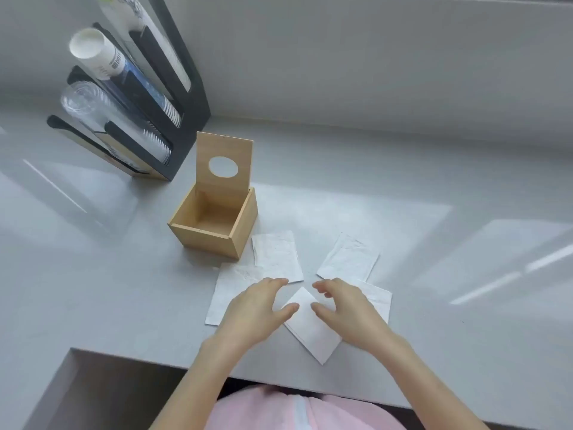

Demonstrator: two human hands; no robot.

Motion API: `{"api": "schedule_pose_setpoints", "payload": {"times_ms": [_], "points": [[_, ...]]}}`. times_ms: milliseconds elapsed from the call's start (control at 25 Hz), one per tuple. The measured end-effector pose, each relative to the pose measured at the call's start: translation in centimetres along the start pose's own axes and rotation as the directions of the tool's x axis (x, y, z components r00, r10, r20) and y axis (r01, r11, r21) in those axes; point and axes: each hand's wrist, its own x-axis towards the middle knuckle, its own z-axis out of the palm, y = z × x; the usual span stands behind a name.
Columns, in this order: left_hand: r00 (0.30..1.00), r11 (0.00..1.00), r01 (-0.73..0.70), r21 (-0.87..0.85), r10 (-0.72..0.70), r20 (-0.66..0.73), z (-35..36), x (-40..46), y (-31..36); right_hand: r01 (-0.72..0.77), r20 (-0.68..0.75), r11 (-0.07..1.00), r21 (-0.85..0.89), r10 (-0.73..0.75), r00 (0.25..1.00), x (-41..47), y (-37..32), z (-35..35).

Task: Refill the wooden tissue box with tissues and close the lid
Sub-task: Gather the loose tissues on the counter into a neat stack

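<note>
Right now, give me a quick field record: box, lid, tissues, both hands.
box: wooden tissue box, empty inside, on the grey counter
lid: lid standing open, oval hole showing
tissues: five loose tissues flat on the counter, none in the box
left hand: left hand open, over the tissues
right hand: right hand open, over the nearest tissue

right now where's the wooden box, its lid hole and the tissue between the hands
wooden tissue box (204, 240), head view, front wall
lid hole (223, 166), head view, centre of the oval cutout
folded tissue (313, 332), head view, middle of its top face
</note>
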Motion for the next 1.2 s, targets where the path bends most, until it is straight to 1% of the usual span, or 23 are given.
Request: {"api": "schedule_pose_setpoints", "payload": {"times_ms": [80, 240, 400, 480, 640, 720, 800, 880, 960, 1000, 1040, 1080, 1120, 1160, 1200], "points": [[0.999, 0.999, 0.033, -0.007, -0.033, 0.006, 1.0, 0.3, -0.1, -0.032, 0.019, 0.999, -0.010, 0.033, 0.999, 0.2, 0.2, 0.6], [0.995, 0.997, 0.079, 0.021, -0.080, 0.056, 3.2, 0.9, -0.6, -0.082, 0.068, 0.992, -0.097, 0.089, 0.994, 0.7, 0.4, 1.6], [0.997, 0.996, 0.081, 0.037, -0.081, 0.008, 4.2, 1.8, -0.3, -0.071, 0.064, 0.978, -0.196, 0.085, 0.994, 1.8, 0.1, 1.7], [0.997, 0.996, 0.083, 0.034, -0.083, 0.008, 4.2, 2.4, -0.1, -0.068, 0.065, 0.979, -0.190, 0.082, 0.995, 2.2, 0.0, 1.8], [0.997, 0.997, 0.079, -0.010, -0.078, 0.023, 4.1, 2.8, -0.1, -0.071, 0.064, 0.993, -0.097, 0.077, 0.995, 2.3, 0.2, 1.9], [0.996, 0.994, 0.093, -0.064, -0.093, -0.002, 4.2, 2.8, -0.3, -0.068, 0.032, 0.996, -0.056, 0.070, 0.997, 2.3, 0.5, 2.1], [0.995, 0.985, 0.097, -0.144, -0.101, -0.020, 4.2, 2.7, -0.6, -0.088, 0.004, 0.994, 0.065, 0.088, 0.996, 2.3, 0.6, 2.0], [0.991, 0.955, 0.106, -0.275, -0.126, -0.054, 3.9, 2.7, -0.7, -0.119, 0.023, 0.952, 0.283, 0.117, 0.993, 2.1, 0.8, 1.4], [0.979, 0.876, 0.138, -0.462, -0.190, -0.068, 3.5, 2.8, -0.4, -0.143, 0.060, 0.836, 0.530, 0.132, 0.989, 1.9, 0.9, 0.5], [0.972, 0.794, 0.165, -0.586, -0.231, -0.039, 3.2, 2.8, -0.2, -0.146, 0.069, 0.750, 0.645, 0.133, 0.989, 1.8, 1.0, 0.1], [0.965, 0.678, 0.190, -0.710, -0.261, 0.009, 2.9, 2.7, 0.1, -0.148, 0.078, 0.658, 0.738, 0.134, 0.988, 1.7, 1.0, -0.2], [0.960, 0.549, 0.207, -0.810, -0.273, 0.060, 2.7, 2.6, 0.3, -0.148, 0.088, 0.575, 0.804, 0.132, 0.987, 1.6, 1.1, -0.3], [0.958, 0.442, 0.222, -0.869, -0.265, 0.110, 2.5, 2.5, 0.4, -0.147, 0.095, 0.510, 0.847, 0.128, 0.987, 1.5, 1.2, -0.4], [0.960, 0.371, 0.239, -0.898, -0.231, 0.160, 2.4, 2.3, 0.5, -0.146, 0.099, 0.463, 0.874, 0.125, 0.987, 1.4, 1.3, -0.4], [0.963, 0.334, 0.254, -0.908, -0.175, 0.205, 2.3, 2.2, 0.6, -0.148, 0.102, 0.433, 0.889, 0.128, 0.987, 1.4, 1.3, -0.4]]}}
